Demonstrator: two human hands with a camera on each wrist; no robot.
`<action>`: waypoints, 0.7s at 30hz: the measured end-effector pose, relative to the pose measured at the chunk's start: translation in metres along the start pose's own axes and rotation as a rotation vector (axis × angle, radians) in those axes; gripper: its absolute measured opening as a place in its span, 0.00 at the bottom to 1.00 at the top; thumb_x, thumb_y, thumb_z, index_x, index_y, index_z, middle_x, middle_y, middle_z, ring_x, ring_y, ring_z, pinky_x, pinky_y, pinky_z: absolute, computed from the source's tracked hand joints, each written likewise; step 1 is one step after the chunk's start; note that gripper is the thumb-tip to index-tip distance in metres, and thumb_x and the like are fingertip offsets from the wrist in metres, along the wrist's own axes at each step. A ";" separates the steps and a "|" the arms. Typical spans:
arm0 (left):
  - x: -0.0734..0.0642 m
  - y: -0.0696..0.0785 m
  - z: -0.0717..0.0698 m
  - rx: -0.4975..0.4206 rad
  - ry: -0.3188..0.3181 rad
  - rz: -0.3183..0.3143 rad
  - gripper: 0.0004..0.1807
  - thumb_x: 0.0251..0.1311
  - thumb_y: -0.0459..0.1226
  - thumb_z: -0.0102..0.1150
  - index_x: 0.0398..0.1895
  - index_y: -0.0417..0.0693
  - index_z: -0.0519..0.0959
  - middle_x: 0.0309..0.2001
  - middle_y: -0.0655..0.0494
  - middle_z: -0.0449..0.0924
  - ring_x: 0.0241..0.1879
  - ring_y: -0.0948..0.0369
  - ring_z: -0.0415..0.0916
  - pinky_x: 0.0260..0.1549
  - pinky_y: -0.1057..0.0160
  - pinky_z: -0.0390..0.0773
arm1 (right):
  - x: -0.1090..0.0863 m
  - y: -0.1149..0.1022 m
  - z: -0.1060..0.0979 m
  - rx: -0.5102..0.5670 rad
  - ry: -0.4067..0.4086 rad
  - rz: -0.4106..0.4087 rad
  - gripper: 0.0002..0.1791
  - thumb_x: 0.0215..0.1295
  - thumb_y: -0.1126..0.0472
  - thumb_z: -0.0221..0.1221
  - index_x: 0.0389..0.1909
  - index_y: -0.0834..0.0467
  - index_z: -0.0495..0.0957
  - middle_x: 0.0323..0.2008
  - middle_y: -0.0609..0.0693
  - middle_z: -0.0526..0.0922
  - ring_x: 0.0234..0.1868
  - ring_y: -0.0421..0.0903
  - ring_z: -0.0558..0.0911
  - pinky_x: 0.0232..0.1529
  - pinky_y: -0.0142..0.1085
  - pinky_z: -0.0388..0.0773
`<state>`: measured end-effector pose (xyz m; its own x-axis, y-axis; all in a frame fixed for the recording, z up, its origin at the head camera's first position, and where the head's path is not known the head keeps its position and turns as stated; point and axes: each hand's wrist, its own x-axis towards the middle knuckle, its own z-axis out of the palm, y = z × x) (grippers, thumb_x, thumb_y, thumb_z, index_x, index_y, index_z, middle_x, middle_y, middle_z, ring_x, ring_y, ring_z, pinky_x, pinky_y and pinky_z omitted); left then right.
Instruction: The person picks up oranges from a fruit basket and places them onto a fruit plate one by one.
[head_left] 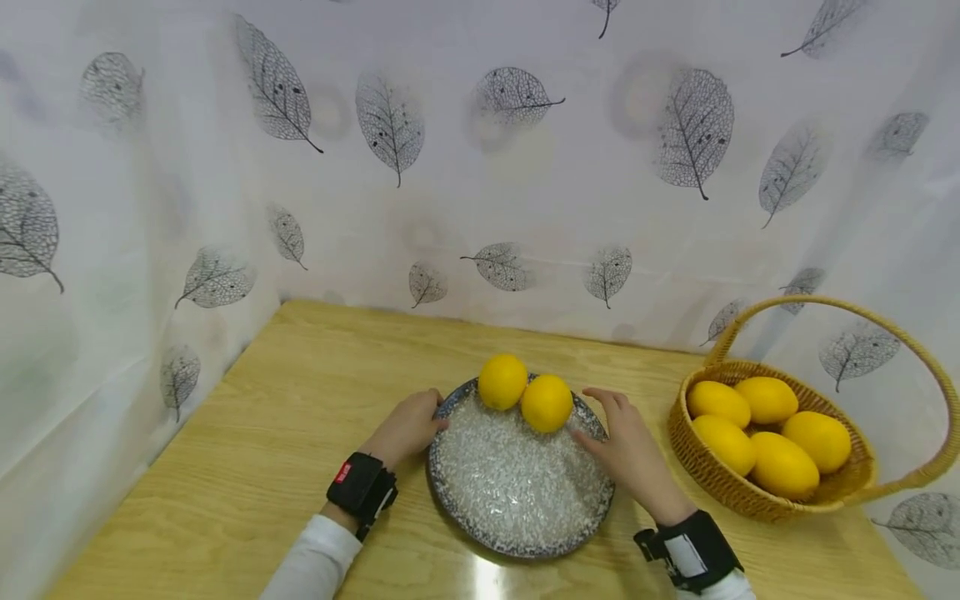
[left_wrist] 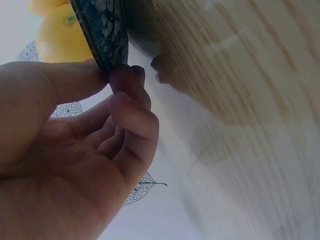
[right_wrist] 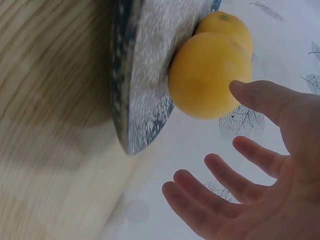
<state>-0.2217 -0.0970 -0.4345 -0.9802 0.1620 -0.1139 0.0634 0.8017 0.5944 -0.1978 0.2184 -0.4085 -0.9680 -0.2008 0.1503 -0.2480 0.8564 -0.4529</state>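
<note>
My left hand (head_left: 412,427) pinches the left rim of a round speckled grey plate (head_left: 517,500) with a dark blue edge. In the left wrist view, the thumb lies on the plate's upper side and the fingers curl under its rim (left_wrist: 107,35). Two oranges sit side by side at the plate's far edge, a left orange (head_left: 502,382) and a right orange (head_left: 547,403). My right hand (head_left: 626,446) is spread at the plate's right side, holding nothing. Its thumb points toward the nearer orange (right_wrist: 207,75) in the right wrist view, with the other fingers apart.
To the right stands a wicker basket (head_left: 705,475) with a tall arched handle (head_left: 900,333). It contains several oval yellow fruits (head_left: 783,465) that look like lemons. A leaf-printed white curtain (head_left: 450,192) hangs behind the wooden table (head_left: 337,358) and along its left side.
</note>
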 end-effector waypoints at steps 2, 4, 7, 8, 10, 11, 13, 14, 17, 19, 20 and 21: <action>0.000 -0.001 0.000 0.001 0.001 0.003 0.14 0.68 0.34 0.62 0.52 0.34 0.78 0.45 0.43 0.83 0.42 0.55 0.78 0.47 0.53 0.80 | -0.002 0.001 -0.005 0.000 0.009 0.004 0.35 0.67 0.59 0.66 0.70 0.65 0.66 0.66 0.73 0.69 0.64 0.70 0.73 0.59 0.64 0.75; 0.000 -0.001 0.000 0.009 0.005 0.012 0.14 0.68 0.34 0.62 0.52 0.34 0.78 0.45 0.43 0.83 0.43 0.55 0.78 0.47 0.53 0.80 | -0.003 0.004 -0.012 -0.011 0.023 0.003 0.34 0.67 0.59 0.66 0.70 0.65 0.67 0.65 0.73 0.70 0.62 0.70 0.75 0.57 0.64 0.76; -0.001 -0.001 -0.001 0.009 0.008 0.015 0.14 0.68 0.34 0.61 0.52 0.33 0.78 0.46 0.42 0.83 0.44 0.54 0.79 0.49 0.51 0.81 | -0.003 0.010 -0.023 -0.054 0.041 0.014 0.32 0.68 0.58 0.65 0.69 0.65 0.68 0.64 0.73 0.70 0.60 0.71 0.76 0.55 0.64 0.77; -0.001 0.000 -0.001 0.010 0.009 0.015 0.14 0.68 0.34 0.62 0.51 0.33 0.78 0.46 0.42 0.83 0.45 0.53 0.80 0.49 0.51 0.81 | -0.003 0.013 -0.027 -0.062 0.044 0.020 0.31 0.69 0.57 0.64 0.69 0.65 0.68 0.64 0.73 0.70 0.60 0.71 0.76 0.55 0.64 0.77; -0.001 0.000 -0.002 0.008 0.008 0.011 0.14 0.68 0.34 0.62 0.51 0.33 0.78 0.46 0.42 0.83 0.46 0.52 0.80 0.50 0.51 0.81 | -0.002 0.021 -0.034 -0.067 0.046 0.037 0.30 0.71 0.56 0.63 0.68 0.65 0.69 0.64 0.74 0.70 0.60 0.71 0.75 0.56 0.64 0.76; -0.001 0.001 -0.002 0.006 0.006 0.008 0.14 0.68 0.34 0.62 0.51 0.33 0.78 0.46 0.42 0.83 0.46 0.52 0.80 0.50 0.51 0.81 | -0.002 0.025 -0.038 -0.065 0.046 0.050 0.30 0.71 0.56 0.62 0.68 0.66 0.69 0.64 0.74 0.69 0.59 0.71 0.75 0.55 0.64 0.76; -0.001 0.001 -0.002 0.006 0.003 0.005 0.13 0.68 0.33 0.61 0.51 0.33 0.78 0.46 0.42 0.83 0.46 0.53 0.80 0.50 0.51 0.81 | -0.002 0.034 -0.046 -0.063 0.051 0.074 0.30 0.73 0.54 0.61 0.68 0.66 0.68 0.63 0.74 0.68 0.55 0.69 0.76 0.51 0.62 0.76; -0.001 0.002 -0.003 0.005 0.001 0.004 0.14 0.68 0.33 0.61 0.51 0.33 0.78 0.47 0.42 0.83 0.46 0.53 0.80 0.50 0.51 0.81 | -0.002 0.039 -0.051 -0.062 0.051 0.083 0.30 0.73 0.54 0.60 0.68 0.66 0.68 0.63 0.75 0.68 0.54 0.69 0.75 0.51 0.62 0.76; -0.001 0.002 -0.003 0.000 -0.003 -0.002 0.14 0.68 0.33 0.61 0.52 0.33 0.78 0.47 0.41 0.83 0.45 0.53 0.80 0.50 0.51 0.81 | -0.004 0.056 -0.062 -0.076 0.076 0.107 0.30 0.74 0.54 0.59 0.68 0.68 0.67 0.63 0.77 0.67 0.54 0.71 0.74 0.50 0.65 0.74; -0.002 0.003 -0.003 -0.002 -0.005 -0.006 0.14 0.69 0.34 0.61 0.52 0.33 0.78 0.47 0.41 0.83 0.45 0.53 0.80 0.50 0.51 0.81 | -0.005 0.067 -0.068 -0.090 0.089 0.120 0.30 0.74 0.54 0.59 0.66 0.70 0.68 0.62 0.79 0.67 0.56 0.75 0.72 0.52 0.68 0.72; -0.002 0.003 -0.002 -0.002 -0.006 -0.008 0.14 0.69 0.34 0.61 0.53 0.33 0.78 0.48 0.41 0.83 0.46 0.53 0.80 0.51 0.51 0.81 | -0.006 0.073 -0.070 -0.092 0.092 0.132 0.30 0.74 0.54 0.59 0.66 0.71 0.68 0.62 0.80 0.66 0.58 0.76 0.70 0.55 0.70 0.70; -0.002 0.003 -0.002 -0.001 -0.005 -0.008 0.14 0.69 0.34 0.61 0.53 0.34 0.78 0.48 0.41 0.83 0.46 0.53 0.80 0.51 0.51 0.81 | -0.007 0.078 -0.072 -0.098 0.094 0.147 0.30 0.74 0.54 0.59 0.65 0.72 0.68 0.62 0.80 0.66 0.59 0.77 0.69 0.55 0.70 0.70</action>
<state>-0.2197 -0.0965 -0.4309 -0.9797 0.1587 -0.1226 0.0556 0.8023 0.5943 -0.2072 0.3211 -0.3815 -0.9846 -0.0283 0.1726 -0.0945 0.9163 -0.3893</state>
